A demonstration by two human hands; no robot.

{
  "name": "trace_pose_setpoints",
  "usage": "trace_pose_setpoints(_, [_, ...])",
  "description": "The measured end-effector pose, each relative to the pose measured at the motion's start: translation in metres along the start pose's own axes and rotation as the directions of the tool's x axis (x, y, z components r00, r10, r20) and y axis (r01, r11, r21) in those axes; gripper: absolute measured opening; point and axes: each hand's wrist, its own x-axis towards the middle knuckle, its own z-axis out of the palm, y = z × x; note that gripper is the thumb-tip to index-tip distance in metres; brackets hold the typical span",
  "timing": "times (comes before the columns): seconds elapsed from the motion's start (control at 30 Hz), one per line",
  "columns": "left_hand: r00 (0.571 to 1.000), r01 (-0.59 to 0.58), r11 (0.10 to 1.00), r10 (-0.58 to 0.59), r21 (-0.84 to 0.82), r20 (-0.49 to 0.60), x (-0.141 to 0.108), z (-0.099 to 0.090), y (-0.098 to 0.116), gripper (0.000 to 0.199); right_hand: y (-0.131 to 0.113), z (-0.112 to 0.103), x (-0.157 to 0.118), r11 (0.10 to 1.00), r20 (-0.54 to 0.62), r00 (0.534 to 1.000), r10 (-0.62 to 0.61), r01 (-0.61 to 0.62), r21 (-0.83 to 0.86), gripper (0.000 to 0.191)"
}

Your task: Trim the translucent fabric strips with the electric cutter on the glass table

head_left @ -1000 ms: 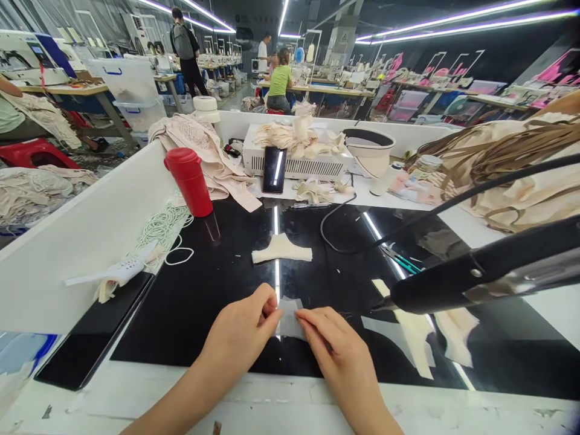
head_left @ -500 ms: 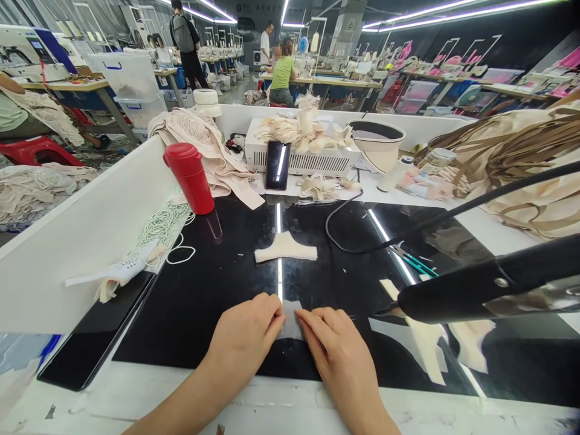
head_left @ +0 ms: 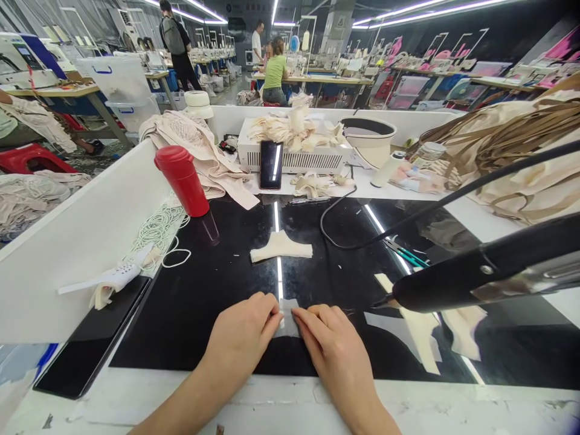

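A small translucent whitish piece (head_left: 289,320) lies on the black glossy board (head_left: 190,338), between my two hands. My left hand (head_left: 244,329) pinches its left edge, fingers curled together. On the right edge, the fingertips of my right hand (head_left: 333,338) are pressed together on the same piece. Parts of the piece are hidden under my fingers, and whether it is film or thin fabric I cannot tell. Just beyond my hands rests a cream T-shaped fabric piece (head_left: 281,246), touched by neither hand.
A black pen-shaped tool (head_left: 435,290) with a cable reaches in from the right, above cream fabric strips (head_left: 421,338). Teal-handled tweezers (head_left: 408,254) lie behind it. A red cup (head_left: 183,181), pale green cord (head_left: 158,232) and a dark phone (head_left: 93,338) are on the left.
The whole view has shifted slightly, so most things sit a little further left. Both hands keep their pinch on the translucent piece, with hardly any movement over the board.
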Motion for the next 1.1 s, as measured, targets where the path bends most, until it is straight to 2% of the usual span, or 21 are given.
trace_pose_setpoints(0.07, [1.000,-0.014,1.000,0.014,0.017,-0.021,0.000,0.000,0.000,0.015,0.000,0.000,0.000,1.000,-0.001,1.000,0.004,-0.004,-0.001,0.020])
trace_pose_setpoints(0.17, [0.985,-0.094,0.990,0.108,0.103,-0.134,0.000,0.001,0.000,0.016,0.000,0.000,0.000,1.000,-0.002,1.000,0.000,0.000,-0.003,0.019])
trace_pose_setpoints(0.23, [0.949,-0.203,0.970,0.228,0.133,-0.217,0.000,0.003,0.001,0.017,0.000,0.001,0.000,1.000,0.001,1.000,-0.001,0.001,-0.002,0.019])
trace_pose_setpoints(0.3, [0.900,-0.333,0.938,0.346,0.094,-0.264,0.000,0.006,0.003,0.018,0.000,0.001,-0.001,1.000,0.011,1.000,0.002,-0.002,-0.005,0.019])
trace_pose_setpoints(0.37, [0.859,-0.437,0.898,0.430,0.040,-0.278,0.000,0.010,0.004,0.017,0.000,0.001,-0.001,1.000,0.019,1.000,0.008,-0.008,-0.005,0.021])
trace_pose_setpoints(0.47, [0.817,-0.516,0.856,0.506,0.041,-0.277,-0.001,0.016,0.005,0.017,0.000,0.000,-0.001,1.000,0.015,1.000,0.010,-0.010,0.001,0.022])
trace_pose_setpoints(0.67, [0.779,-0.529,0.832,0.554,0.164,-0.293,-0.001,0.022,0.004,0.019,0.000,-0.001,0.000,1.000,0.018,1.000,0.010,-0.010,-0.003,0.025])
trace_pose_setpoints(1.1, [0.757,-0.494,0.805,0.584,0.329,-0.293,-0.004,0.036,-0.001,0.030,0.000,0.002,0.002,1.000,0.002,1.000,0.018,-0.018,-0.005,0.024])
